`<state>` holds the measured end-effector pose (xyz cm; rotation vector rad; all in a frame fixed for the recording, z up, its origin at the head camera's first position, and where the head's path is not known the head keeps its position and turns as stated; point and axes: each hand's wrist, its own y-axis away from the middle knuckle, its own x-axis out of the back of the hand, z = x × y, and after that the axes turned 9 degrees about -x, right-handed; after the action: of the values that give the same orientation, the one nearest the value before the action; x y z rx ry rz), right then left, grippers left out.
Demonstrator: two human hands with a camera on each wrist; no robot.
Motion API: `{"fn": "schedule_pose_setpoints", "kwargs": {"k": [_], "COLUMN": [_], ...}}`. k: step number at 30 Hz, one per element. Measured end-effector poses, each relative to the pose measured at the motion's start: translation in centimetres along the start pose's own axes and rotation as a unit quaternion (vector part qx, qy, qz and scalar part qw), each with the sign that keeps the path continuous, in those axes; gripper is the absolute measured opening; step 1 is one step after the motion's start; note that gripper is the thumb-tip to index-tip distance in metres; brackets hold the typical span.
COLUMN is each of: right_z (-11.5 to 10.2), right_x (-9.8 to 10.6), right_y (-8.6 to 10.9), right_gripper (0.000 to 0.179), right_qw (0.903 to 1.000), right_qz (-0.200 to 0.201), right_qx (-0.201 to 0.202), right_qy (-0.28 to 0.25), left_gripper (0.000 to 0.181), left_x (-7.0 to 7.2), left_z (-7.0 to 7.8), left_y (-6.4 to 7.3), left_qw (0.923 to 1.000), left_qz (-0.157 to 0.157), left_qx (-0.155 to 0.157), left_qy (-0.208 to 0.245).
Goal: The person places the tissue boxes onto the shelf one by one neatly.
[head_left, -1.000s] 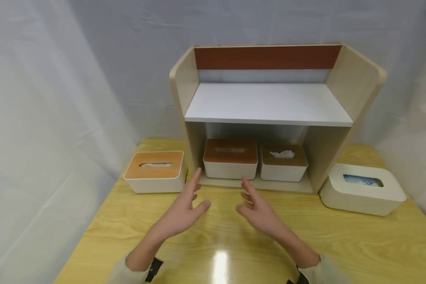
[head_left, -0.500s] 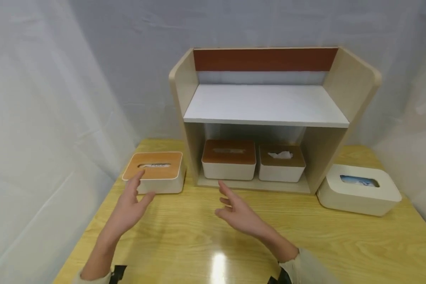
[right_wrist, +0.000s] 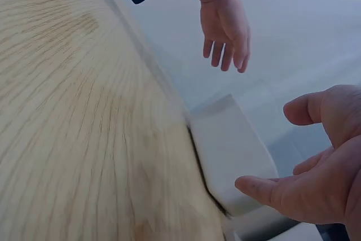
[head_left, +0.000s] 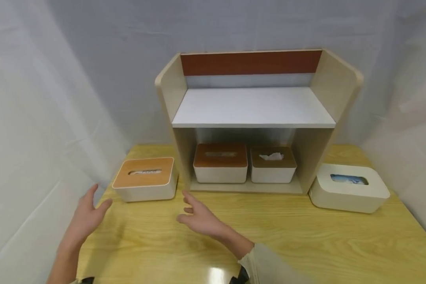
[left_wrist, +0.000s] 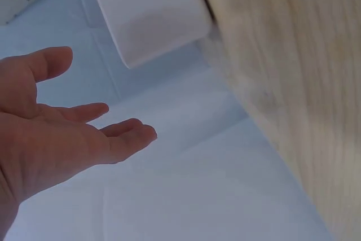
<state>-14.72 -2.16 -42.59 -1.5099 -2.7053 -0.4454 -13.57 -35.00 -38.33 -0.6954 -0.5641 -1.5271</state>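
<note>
The orange-topped tissue box (head_left: 145, 180) lay ahead, between our left hand (head_left: 85, 217) and right hand (head_left: 203, 219), its long axis crosswise; we held both empty and unclenched.

Orange-topped white tissue box (head_left: 145, 180), upright on the table (head_left: 287, 221) left of the shelf (head_left: 253, 105)

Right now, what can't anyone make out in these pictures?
- Head view: the marks inside the orange-lidded box, too small to read.
- Head view: the back of the red-brown-lidded box, hidden by its own lid and front.
- Left wrist view: the orange-lidded box's far end, cut off by the top edge.
- Right wrist view: the tabletop's grain beside that box, blurred.
</note>
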Motion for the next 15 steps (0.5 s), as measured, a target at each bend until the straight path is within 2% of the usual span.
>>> {"fn": "schedule_pose_setpoints", "kwargs": {"k": [6,10,15], "right_z": [-0.3,-0.6,-1.1], "right_x": [-2.2,-3.2,-4.1], "right_y": [-2.2,-3.3,-4.4], "right_gripper": [0.085,0.092,0.094], "right_qw": [0.9994,0.9974,0.9946], "right_qz": [-0.003,0.02,0.042], "right_qx": [-0.02,-0.044,-0.065], "right_qy": [-0.027,-0.054,-0.069], "left_gripper": [0.083,0.086,0.087], "left_x": [0.7,0.8,0.7], "left_z": [-2.1,-2.9,-3.6], "left_y": [-0.3,-0.6,-1.0], "left_qw": [0.9991,0.9971,0.9947], "left_qz": [-0.024,-0.047,-0.069], "left_qx": [0.035,0.058,0.068], "left_qy": [-0.001,0.013,0.035]}}
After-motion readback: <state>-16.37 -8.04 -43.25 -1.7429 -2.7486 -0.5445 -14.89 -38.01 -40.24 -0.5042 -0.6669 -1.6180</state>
